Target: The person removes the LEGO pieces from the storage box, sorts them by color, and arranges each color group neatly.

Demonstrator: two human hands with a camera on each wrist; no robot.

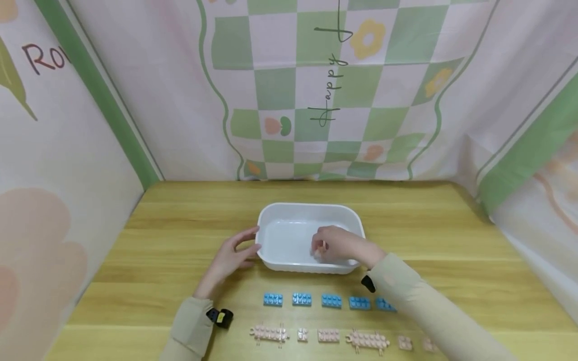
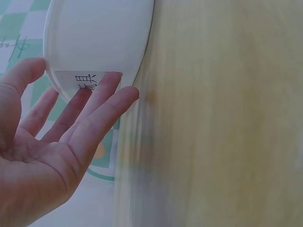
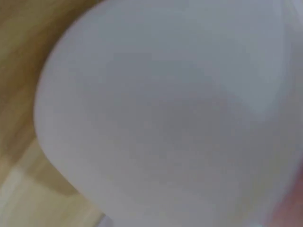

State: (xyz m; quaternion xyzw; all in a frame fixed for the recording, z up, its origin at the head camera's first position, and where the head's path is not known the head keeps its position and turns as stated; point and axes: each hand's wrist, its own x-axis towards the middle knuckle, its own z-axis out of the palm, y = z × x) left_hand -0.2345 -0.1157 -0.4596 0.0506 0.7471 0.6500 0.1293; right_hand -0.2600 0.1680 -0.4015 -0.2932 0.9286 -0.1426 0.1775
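A white oblong tub (image 1: 291, 267) stands on the wooden table. My left hand (image 1: 232, 256) is at its left end, with thumb and fingers spread at the rim. In the left wrist view, the relaxed fingers of that hand (image 2: 61, 146) lie against the tub's outer wall (image 2: 99, 33), partly over a label (image 2: 71, 79). Reaching inside the tub, on its right side, my right hand (image 1: 336, 244) has curled fingers and pinches a small pale pink piece, mostly hidden by the fingers. The right wrist view is blurred and mainly shows the tub (image 3: 156, 104).
In front of the tub lies a row of blue building bricks (image 1: 301, 299), the rightmost partly behind the right sleeve (image 1: 420, 296). Nearer still is a row of pale pink bricks (image 1: 328, 335), including long ones with small side parts (image 1: 368, 341). A patterned curtain (image 1: 316, 90) hangs behind the table.
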